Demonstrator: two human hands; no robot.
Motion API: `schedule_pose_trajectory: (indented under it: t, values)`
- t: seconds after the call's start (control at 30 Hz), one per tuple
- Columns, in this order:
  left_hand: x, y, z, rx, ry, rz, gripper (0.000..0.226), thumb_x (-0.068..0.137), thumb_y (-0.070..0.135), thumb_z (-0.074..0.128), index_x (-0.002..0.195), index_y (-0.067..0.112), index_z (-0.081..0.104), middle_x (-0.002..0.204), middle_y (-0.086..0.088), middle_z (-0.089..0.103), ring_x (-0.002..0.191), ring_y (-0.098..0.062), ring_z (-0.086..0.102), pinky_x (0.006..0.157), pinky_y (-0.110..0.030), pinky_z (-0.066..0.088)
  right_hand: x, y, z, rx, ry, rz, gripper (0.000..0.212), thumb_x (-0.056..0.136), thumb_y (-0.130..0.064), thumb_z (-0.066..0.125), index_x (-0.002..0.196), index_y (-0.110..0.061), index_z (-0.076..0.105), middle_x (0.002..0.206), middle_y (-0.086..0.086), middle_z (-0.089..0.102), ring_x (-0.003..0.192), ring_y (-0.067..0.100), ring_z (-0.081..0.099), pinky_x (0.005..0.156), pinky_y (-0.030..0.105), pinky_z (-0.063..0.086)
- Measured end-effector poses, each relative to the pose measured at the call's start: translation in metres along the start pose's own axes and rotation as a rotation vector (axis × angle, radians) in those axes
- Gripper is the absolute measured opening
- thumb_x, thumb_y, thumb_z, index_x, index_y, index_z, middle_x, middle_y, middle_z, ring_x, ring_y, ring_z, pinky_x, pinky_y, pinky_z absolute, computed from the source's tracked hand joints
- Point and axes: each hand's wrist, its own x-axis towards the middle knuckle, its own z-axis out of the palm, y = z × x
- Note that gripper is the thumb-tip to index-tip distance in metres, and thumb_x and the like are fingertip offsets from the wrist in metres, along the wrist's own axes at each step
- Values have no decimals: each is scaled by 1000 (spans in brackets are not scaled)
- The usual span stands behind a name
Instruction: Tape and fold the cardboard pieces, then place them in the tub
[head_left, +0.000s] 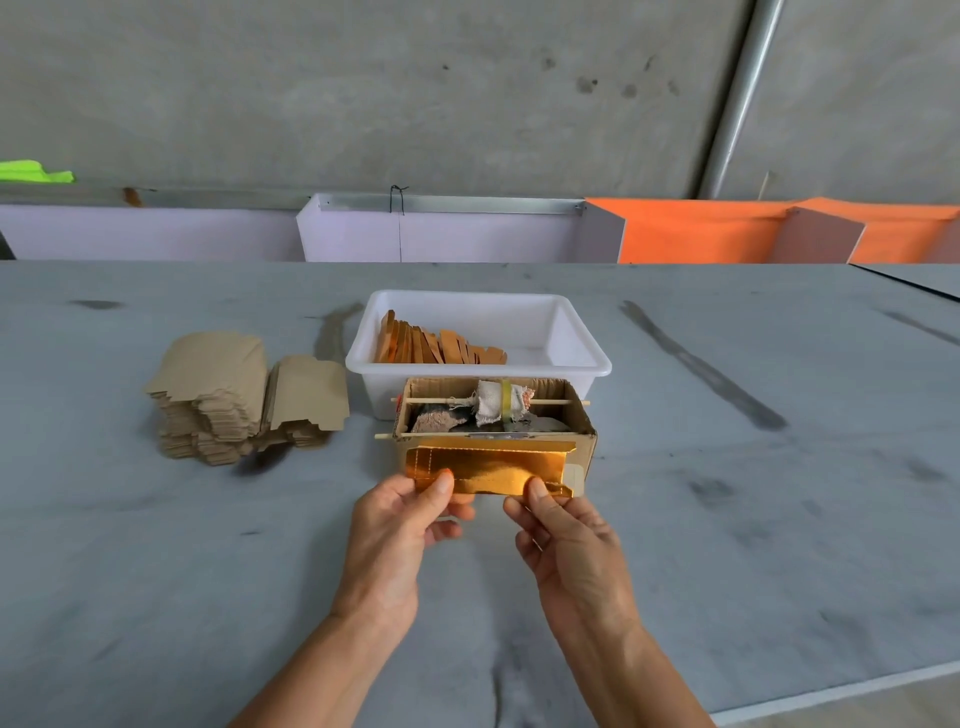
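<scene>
Gold foil-faced cardboard piece (488, 470), shiny and creased, lay flat-open with dotted fold lines near its left end and a pale unfoiled tab at its right edge; was held up at the centre of the view, just in front of a small brown cardboard box (582, 447). Was pinched along its lower edge by both hands: left hand (400, 525) at 7 o'clock of the piece, thumb on the foil face and fingers curled behind; right hand (566, 540) at 5 o'clock, thumb likewise pressed on the front. Behind the box, at 12 o'clock, stood the white tub (571, 332), holding a leaning row of folded orange-gold pieces (436, 345) in its left half. Across the box ran two thin wooden sticks (561, 402), one wrapped in white cloth with a band of yellow tape. At 10 o'clock, on the grey table (156, 571), sat a stack of plain brown cardboard blanks (228, 395).
</scene>
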Motion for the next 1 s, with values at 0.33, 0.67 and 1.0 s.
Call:
schedule_pose_trajectory:
  t: [0.33,0.67,1.0]
  values:
    - [1,4,-6,130,-130,206,19,79,-13,61,86,2,68,80,-12,73,75,-19,70,70,-20,54,2,-4,-2,189,-96,80,24,67,-13,69,90,-6,68,85,10,73,70,16,70,54,21,54]
    - [1,8,-11,217,-188,95,12,75,12,67,70,8,76,93,-3,73,95,-18,65,84,-35,49,3,0,-1,107,-65,105,14,69,-11,69,81,-5,71,76,12,71,61,15,68,47,20,52]
    - [9,6,-6,303,-72,-52,20,71,-6,74,76,13,71,69,-5,71,61,-10,64,55,-16,49,1,5,4,50,-104,98,6,67,-10,70,67,-9,76,72,10,69,60,13,65,51,18,52]
